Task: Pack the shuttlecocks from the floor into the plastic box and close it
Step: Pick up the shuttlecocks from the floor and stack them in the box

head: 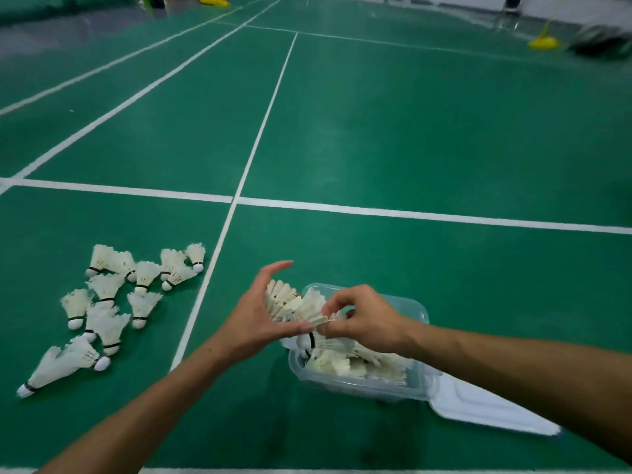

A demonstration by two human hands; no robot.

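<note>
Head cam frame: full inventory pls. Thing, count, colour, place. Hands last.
Loose shuttlecocks: over a dozen, white feathers with white cork tips, piled on the floor left of the centre line.
Held shuttlecocks: a small bunch, white, between both hands above the box.
Plastic box: one, clear, open, on the floor lower right, partly filled with white shuttlecocks.
Lid: one, white, flat on the floor right of the box.
Court floor: green with white lines.
Yellow bases: two, far end, top left and top right.
Left hand: cupped around the bunch.
Right hand: pinching the feathers.
</note>
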